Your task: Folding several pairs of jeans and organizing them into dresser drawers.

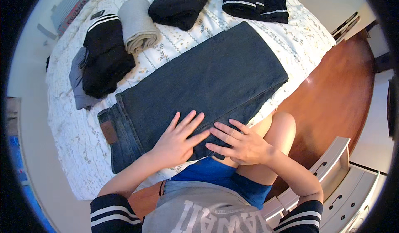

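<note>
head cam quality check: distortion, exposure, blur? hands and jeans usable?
Head view: strong fisheye, black vignette around the rim, the bed edge bows. Light is soft and even, no glare; dark folded clothes lose detail. Centre is sharp: left hand and right hand lie flat on the folded jeans, fingers distinct, no motion blur. The drawer unit near the rim is stretched.

Folded jeans [208, 83] lie on the bed [75, 149], nearest the person. Both hands rest flat on the jeans' near edge, left hand [176, 141] beside right hand [241, 143]. Beyond the jeans: a rolled towel [138, 25], folded garments left [106, 54] and behind [181, 2]. A drawer unit [336, 183] stands right of the jeans.
</note>
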A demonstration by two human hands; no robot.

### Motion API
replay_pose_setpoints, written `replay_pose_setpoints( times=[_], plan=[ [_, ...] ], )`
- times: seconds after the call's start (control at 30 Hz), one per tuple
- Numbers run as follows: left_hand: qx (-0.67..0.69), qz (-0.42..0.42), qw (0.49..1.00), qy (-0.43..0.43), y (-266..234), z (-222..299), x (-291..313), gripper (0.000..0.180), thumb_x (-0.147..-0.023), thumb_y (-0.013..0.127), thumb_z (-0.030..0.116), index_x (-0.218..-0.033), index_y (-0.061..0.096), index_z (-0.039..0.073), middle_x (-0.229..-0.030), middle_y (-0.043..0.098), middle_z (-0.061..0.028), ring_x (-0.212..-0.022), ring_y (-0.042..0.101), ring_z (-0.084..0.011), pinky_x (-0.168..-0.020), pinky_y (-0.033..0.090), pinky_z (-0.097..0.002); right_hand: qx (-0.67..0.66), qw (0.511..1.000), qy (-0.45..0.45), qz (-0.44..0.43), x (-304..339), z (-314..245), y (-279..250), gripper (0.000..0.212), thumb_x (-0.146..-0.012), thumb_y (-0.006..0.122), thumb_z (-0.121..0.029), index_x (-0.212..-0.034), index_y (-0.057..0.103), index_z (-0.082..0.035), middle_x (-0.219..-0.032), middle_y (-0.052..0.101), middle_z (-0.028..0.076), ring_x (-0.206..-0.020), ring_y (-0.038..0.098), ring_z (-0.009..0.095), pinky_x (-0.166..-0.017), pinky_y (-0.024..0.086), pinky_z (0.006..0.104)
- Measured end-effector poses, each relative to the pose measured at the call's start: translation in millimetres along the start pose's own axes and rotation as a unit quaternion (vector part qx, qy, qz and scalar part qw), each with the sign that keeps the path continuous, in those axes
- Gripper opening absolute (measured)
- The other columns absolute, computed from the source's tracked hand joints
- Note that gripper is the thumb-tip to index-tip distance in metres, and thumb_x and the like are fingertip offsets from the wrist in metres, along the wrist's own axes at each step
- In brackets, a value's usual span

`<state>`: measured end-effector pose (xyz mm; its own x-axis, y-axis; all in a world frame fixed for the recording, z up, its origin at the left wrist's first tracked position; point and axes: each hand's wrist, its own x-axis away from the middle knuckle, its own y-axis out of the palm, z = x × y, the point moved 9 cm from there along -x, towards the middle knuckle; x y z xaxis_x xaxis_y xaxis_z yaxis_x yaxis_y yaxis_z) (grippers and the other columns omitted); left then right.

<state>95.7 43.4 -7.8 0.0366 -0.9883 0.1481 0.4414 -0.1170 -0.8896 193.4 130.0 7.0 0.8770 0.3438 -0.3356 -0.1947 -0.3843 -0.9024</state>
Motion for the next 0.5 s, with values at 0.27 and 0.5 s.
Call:
replay_pose_setpoints(
  times=[0.27, 0.5],
  plan=[
    [-0.005, 0.071, 0.997, -0.03, -6, 11, 18, 0.068, -0.072, 0.077, 0.024, -0.134, 0.056, 0.003, -0.155, 0.032, -0.0187, -0.145, 0.025, -0.042, -0.116, 0.01, -0.0645, 0.011, 0.991, 0.023, 0.131, -1, -15, 6, 0.042, -0.077, 0.068, -0.029, -0.11, 0.063, -0.004, -0.118, 0.063, 0.013, -0.116, 0.059, 0.028, -0.101, 0.042, 0.0492],
    [0.15, 0.115, 0.979, -0.077, -6, -12, 35, 0.044, -0.073, 0.074, 0.013, -0.116, 0.069, 0.001, -0.154, 0.038, -0.0146, -0.148, 0.023, -0.0359, -0.117, 0.009, -0.063, -0.093, 0.968, 0.113, 0.203, -9, 0, -20, 0.041, -0.069, 0.076, -0.021, -0.103, 0.064, -0.002, -0.11, 0.066, 0.011, -0.105, 0.063, 0.027, -0.096, 0.044, 0.0445]
  ],
)
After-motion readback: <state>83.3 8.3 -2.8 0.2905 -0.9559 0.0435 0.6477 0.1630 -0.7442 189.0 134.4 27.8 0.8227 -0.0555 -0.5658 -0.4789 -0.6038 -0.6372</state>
